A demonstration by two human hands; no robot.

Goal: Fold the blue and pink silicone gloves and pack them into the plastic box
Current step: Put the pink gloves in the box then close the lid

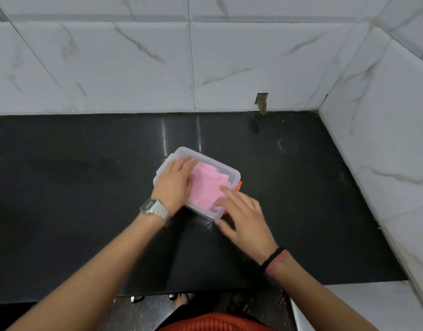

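— While both hands are down in the plastic box [232, 174], where do things stand?

— From my screen, the left hand [174, 181] lies flat with straight fingers, pressing the folded pink glove [205, 187] into the box. The right hand [243, 211] has its fingers spread on the glove's near corner and the box rim, gripping nothing. I can't see the blue glove; maybe it's underneath, I can't tell.

— What could go wrong?

— I reckon silicone springs back, so once I lift off, the fold may pop up above the rim. Pushing hard on one side could also skid the light box across the glossy black table [86, 187].

— Any lid?

— None that I can see, only an orange clip [239, 185] at the box's right side.

— Anything readable?

— No. The wristwatch [148, 206] face is too blurred; the box shows no label.
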